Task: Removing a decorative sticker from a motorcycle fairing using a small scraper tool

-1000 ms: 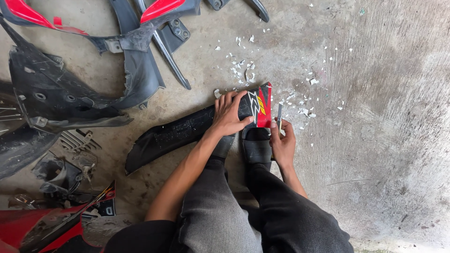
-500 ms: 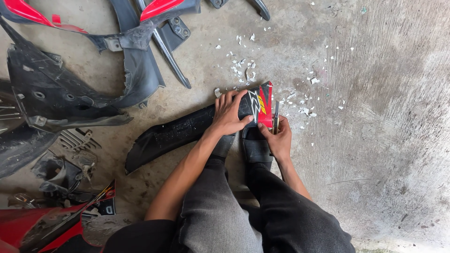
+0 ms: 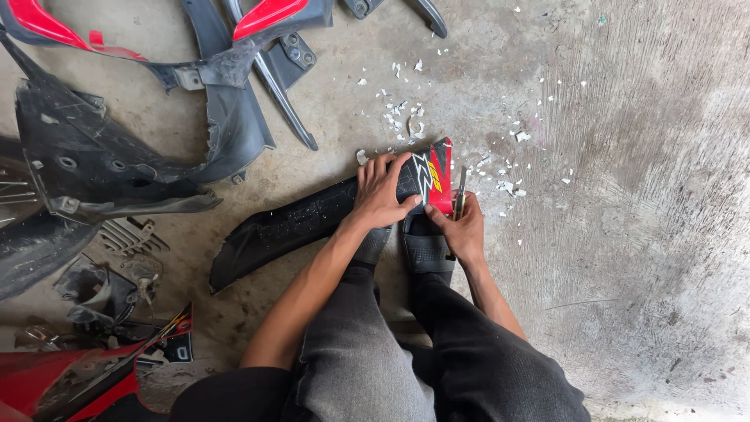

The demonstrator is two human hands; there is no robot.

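A long black plastic fairing panel (image 3: 289,227) lies on the concrete floor, its right end bearing a red, white and yellow sticker (image 3: 434,175). My left hand (image 3: 380,192) presses down on the panel just left of the sticker. My right hand (image 3: 464,228) grips a thin metal blade (image 3: 459,192) set against the sticker's right edge. Both my feet in black sandals (image 3: 426,248) rest under the panel's end.
White sticker scraps (image 3: 406,125) litter the floor beyond the panel. Large black fairing parts (image 3: 101,164) and red-and-black pieces (image 3: 266,23) lie to the left and top. Small parts (image 3: 101,289) and a red panel (image 3: 70,383) sit at lower left. Bare concrete (image 3: 648,195) spreads right.
My right hand has drawn the blade slightly up along the sticker's edge; my left hand stays pressed on the panel.
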